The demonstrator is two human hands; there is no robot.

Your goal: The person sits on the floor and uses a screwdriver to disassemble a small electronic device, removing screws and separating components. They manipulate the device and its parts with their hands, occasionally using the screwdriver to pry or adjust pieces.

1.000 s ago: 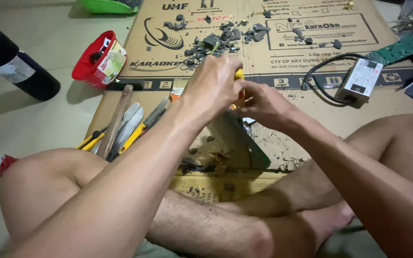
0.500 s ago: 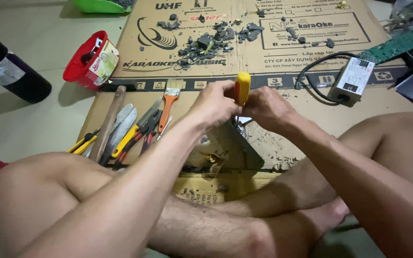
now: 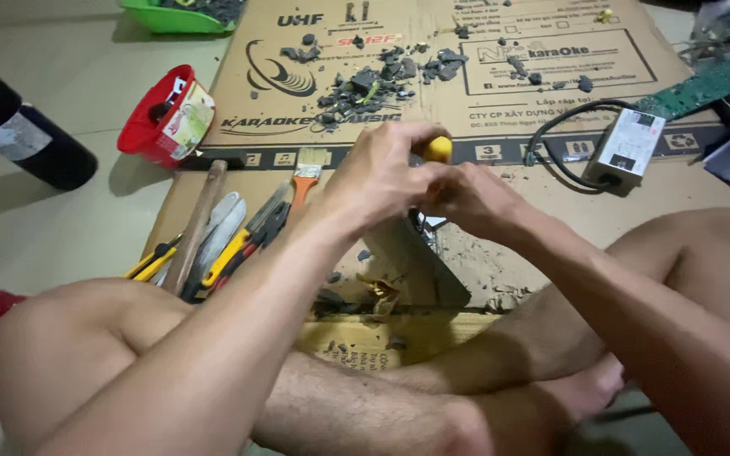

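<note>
The person's body fills the lower part of the view, and all of it that shows is bare. Both forearms are without sleeves, and no watch, band or ring shows on the left hand or the right hand. The legs are bare too, with fine dark hair along the shin. Fingernails look short; details of them are too small to tell. No clothing shows within the frame.

Tools left of hands, cup (perhaps tub) beyond
</note>
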